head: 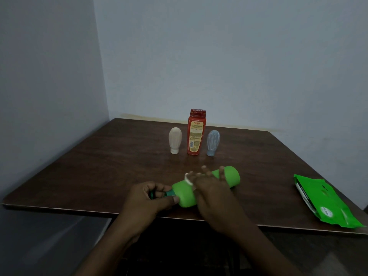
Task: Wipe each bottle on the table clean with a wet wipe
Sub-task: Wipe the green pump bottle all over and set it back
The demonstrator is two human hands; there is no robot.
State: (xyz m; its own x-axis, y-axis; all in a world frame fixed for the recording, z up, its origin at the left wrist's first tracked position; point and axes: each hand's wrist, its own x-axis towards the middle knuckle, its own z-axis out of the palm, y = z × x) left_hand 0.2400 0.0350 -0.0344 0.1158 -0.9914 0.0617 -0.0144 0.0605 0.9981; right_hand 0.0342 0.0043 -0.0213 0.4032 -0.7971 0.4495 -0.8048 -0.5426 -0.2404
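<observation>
On a dark wooden table (99, 156), a bright green plastic bottle (229, 176) is gripped at its cap by the left hand (147, 198) and rubbed by the flattened right hand (211, 188) pressing a white wet wipe (188, 181); three upright bottles (196, 134) apparently remain.

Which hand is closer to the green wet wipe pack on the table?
Right. The right hand lies across the green bottle, on the side toward the wipe pack; the left hand grips the bottle's cap end, farther away.

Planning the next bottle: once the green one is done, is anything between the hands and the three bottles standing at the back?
Nothing visible. Bare table lies between the green bottle, held by the left hand and right hand, and the cream bottle, red bottle and blue bottle.
</observation>
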